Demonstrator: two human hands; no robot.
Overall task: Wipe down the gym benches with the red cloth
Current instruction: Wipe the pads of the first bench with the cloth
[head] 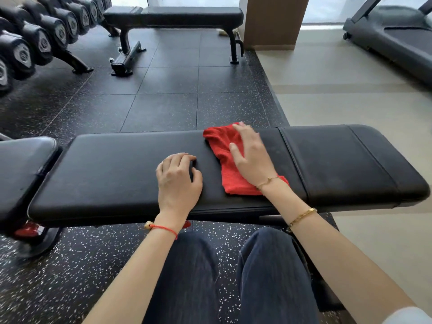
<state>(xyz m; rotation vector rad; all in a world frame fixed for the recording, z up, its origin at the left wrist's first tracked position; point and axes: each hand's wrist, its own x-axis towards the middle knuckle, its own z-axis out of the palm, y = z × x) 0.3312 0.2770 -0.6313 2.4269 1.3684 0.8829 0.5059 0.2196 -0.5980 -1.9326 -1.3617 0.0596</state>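
Note:
A long black padded bench (112, 174) runs left to right in front of me. The red cloth (224, 157) lies crumpled on its middle pad. My right hand (251, 155) lies flat on top of the cloth with the fingers spread, pressing it to the pad. My left hand (178, 178) rests on the bare pad just left of the cloth, fingers curled, holding nothing. A second black bench (187, 16) stands farther back on the dark rubber floor.
A rack of black dumbbells (39, 40) lines the far left. A brown pillar (273, 22) stands behind the far bench, and a treadmill (395, 36) sits at the far right on pale flooring. My knees in dark trousers (233, 277) are close to the near bench.

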